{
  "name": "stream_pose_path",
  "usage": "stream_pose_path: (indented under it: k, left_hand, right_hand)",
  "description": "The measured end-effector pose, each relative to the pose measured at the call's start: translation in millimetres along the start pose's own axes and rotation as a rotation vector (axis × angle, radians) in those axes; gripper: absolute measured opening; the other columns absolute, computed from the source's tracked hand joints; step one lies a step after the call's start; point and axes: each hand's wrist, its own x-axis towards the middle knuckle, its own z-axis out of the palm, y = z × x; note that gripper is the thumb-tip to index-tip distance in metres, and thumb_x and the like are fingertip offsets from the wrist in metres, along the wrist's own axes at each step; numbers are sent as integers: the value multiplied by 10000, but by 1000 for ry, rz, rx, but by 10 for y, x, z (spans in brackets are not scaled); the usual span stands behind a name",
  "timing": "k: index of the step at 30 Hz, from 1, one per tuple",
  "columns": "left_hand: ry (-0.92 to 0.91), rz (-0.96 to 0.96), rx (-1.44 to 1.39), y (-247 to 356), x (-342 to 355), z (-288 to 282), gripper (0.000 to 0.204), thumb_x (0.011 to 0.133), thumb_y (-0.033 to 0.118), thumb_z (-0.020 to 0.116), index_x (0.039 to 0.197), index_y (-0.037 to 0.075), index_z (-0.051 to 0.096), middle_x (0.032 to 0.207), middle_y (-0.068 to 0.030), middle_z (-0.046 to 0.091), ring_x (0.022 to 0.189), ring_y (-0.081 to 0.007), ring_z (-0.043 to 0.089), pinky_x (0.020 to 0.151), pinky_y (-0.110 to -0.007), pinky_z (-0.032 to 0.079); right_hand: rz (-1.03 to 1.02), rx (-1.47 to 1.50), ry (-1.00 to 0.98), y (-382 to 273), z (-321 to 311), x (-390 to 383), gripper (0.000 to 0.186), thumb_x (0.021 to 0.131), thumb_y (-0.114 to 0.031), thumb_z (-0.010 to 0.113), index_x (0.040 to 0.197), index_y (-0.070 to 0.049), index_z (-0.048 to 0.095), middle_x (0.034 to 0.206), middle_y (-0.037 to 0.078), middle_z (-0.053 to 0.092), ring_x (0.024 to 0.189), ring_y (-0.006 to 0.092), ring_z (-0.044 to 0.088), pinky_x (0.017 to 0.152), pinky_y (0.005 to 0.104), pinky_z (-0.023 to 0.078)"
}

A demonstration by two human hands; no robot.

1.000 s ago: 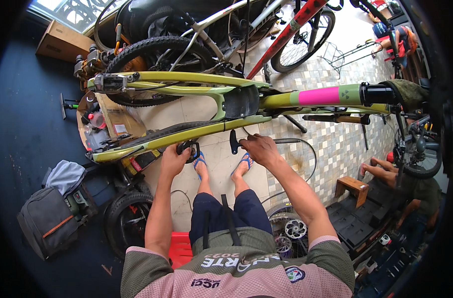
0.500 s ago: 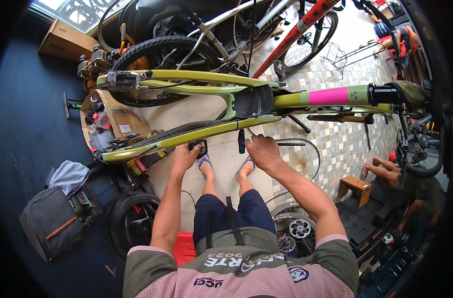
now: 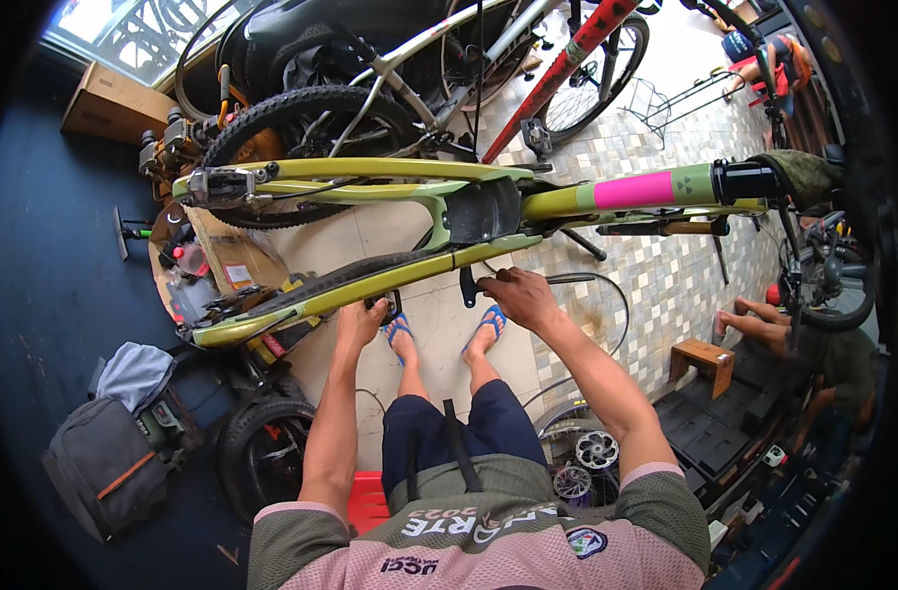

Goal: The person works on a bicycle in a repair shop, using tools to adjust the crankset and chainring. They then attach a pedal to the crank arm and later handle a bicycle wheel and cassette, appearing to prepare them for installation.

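Two hands occupied, from where I'm standing. Left hand is gripping a small black part that's looking like a bicycle pedal, partly hidden by the fingers; can't tell what it's attached to. Right hand is gripping a dark T-shaped tool handle, crossbar showing just left of the fist. Thin dark rod is poking out to the right of that hand; can't tell if it's part of the tool.

Olive-and-light-green bicycle frame with a bright pink band is running crosswise just beyond both hands. Blue rubber sandals are resting below, on pale floor tiles. Dark grey bag with an orange stripe is sitting at far left. Brown wooden stool is standing off to the right; spoked wheel with a silver disc rotor is lying nearer the person.
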Motion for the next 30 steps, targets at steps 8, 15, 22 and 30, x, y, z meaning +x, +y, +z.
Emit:
stream_pose_path:
  k: [8, 15, 22, 30]
  left_hand:
    - [435, 680, 636, 238, 263, 173, 599, 811, 90, 774, 1384, 72, 601, 1264, -288, 663, 1174, -435, 657, 982, -497, 535]
    - [-34, 654, 214, 223, 907, 434, 166, 769, 221, 757, 883, 101, 749, 902, -155, 729, 861, -377, 718, 764, -482, 587]
    - [-445, 163, 271, 601, 934, 198, 410, 812, 396, 752, 1122, 129, 787, 1008, -158, 770, 967, -379, 734, 886, -453, 576]
    - [-439, 304, 256, 537, 1016, 371, 315, 803, 391, 717, 879, 85, 734, 787, -183, 700, 745, -429, 683, 664, -493, 558]
  right_hand:
    - [163, -133, -179, 298, -421, 1, 504, 945, -586, 644, 873, -103, 764, 807, 134, 744, 759, 353, 730, 671, 453, 559]
    - [450, -225, -30, 538, -593, -173, 638, 1030, -559, 533, 696, -61, 748, 704, 208, 708, 708, 401, 717, 664, 490, 555]
    - [617, -87, 94, 644, -328, -211, 586, 986, -556, 593, 611, -113, 673, 613, 152, 653, 618, 392, 666, 586, 506, 496]
    - [670, -13, 131, 882, -199, -169, 303, 871, -409, 714, 798, -127, 801, 663, 115, 698, 663, 373, 680, 640, 467, 522]
